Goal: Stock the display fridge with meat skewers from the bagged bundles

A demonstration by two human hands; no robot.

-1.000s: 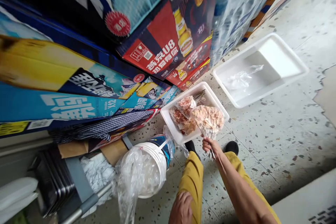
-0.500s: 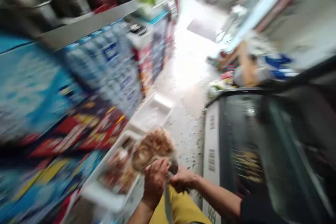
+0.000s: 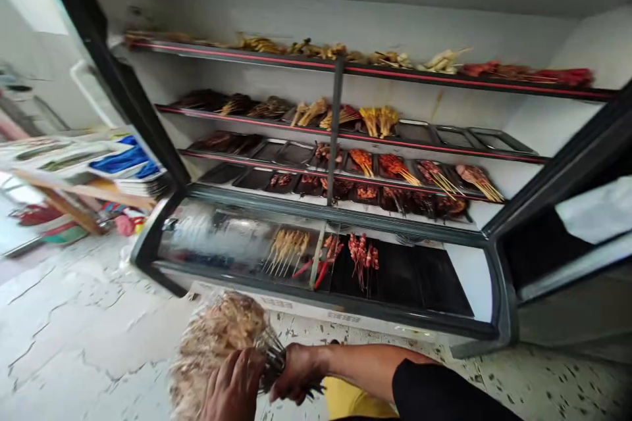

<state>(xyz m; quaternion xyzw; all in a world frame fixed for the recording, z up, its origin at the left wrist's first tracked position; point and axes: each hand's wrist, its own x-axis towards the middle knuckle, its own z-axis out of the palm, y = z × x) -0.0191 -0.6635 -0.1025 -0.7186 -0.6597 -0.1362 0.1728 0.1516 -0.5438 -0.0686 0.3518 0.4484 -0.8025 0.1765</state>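
A bundle of pale meat skewers (image 3: pixel 217 339) in a clear bag is held low at the bottom of the view, in front of an open refrigerated display case (image 3: pixel 326 210). My right hand (image 3: pixel 296 373) is closed round the metal skewer ends. My left hand (image 3: pixel 232 385) grips the bundle from the left, fingers curled over the bag. Both hands are slightly blurred. The case holds several rows of skewers on dark trays, and its lower well has a few bunches lying in it.
The case's curved glass front (image 3: pixel 222 243) and black frame (image 3: pixel 498 302) stand right ahead. A wooden table with stacked blue and white items (image 3: pixel 123 168) is at the left. Cracked speckled floor (image 3: pixel 74 322) spreads out to the lower left.
The view has swung from the stacked boxes and white floor trays round to the display case. The skewer bundle came up out of the tray, and my left hand has joined the right on it.
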